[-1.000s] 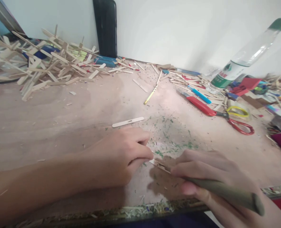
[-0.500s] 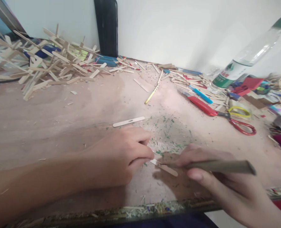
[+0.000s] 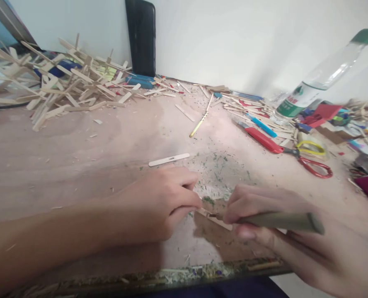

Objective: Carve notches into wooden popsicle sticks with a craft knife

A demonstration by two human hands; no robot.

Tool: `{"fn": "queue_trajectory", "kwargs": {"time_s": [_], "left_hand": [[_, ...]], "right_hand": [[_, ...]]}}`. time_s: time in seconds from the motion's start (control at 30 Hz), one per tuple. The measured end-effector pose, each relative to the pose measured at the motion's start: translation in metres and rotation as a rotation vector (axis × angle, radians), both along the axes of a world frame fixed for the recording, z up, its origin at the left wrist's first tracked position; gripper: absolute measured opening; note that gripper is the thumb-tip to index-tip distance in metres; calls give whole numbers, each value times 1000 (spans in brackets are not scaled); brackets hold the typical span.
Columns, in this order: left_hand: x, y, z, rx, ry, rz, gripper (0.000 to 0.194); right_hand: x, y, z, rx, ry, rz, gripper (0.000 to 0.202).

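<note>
My left hand (image 3: 174,196) is closed, its fingertips pinching the left end of a flat wooden craft stick (image 3: 223,224) against the table. In my right hand (image 3: 265,219) is a carving knife (image 3: 277,220) with a thick greenish-brown handle, its dark tip touching the stick close to my left fingertips. The fingers of the right hand are wrapped round the front of the handle. Just beyond my left hand lies a second craft stick (image 3: 169,159) with a small dark slot in its middle. Green shavings (image 3: 216,159) are scattered around.
A heap of craft sticks (image 3: 62,87) fills the back left, near an upright black phone (image 3: 141,39). To the right are a red utility knife (image 3: 263,140), scissors (image 3: 314,161) and a tilted-looking water bottle (image 3: 320,78). A yellow-tipped thin stick (image 3: 199,124) lies mid-table.
My right hand and the knife have shifted slightly left, closer to my left fingertips. The left hand stays on the craft stick. The view has tilted a little.
</note>
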State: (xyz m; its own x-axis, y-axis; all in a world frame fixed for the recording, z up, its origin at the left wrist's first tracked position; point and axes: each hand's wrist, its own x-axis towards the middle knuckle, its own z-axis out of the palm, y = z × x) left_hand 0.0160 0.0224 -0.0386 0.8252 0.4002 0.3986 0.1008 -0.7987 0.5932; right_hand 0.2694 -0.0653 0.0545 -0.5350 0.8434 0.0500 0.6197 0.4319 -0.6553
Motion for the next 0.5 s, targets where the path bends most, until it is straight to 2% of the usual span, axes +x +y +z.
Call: {"fn": "queue_trajectory", "kwargs": {"time_s": [0.1,0.2,0.27,0.43,0.5], "left_hand": [[0,1,0,0,11,-8,33],[-1,1,0,2,9,-13,34],[-1,1,1,4,13,-14,35],[-1,-1,2,20,14,-13,34],[-2,-1,4,51,11,-13,33]], "right_hand": [[3,1,2,-1,-28,52,23],[7,0,-2,-12,-23,40,22],[11,-3,-5,-25,2,-19,21],[29,-21,-13,-64,112,-282,21],[36,-34,-16,-45,104,-316,18]]}}
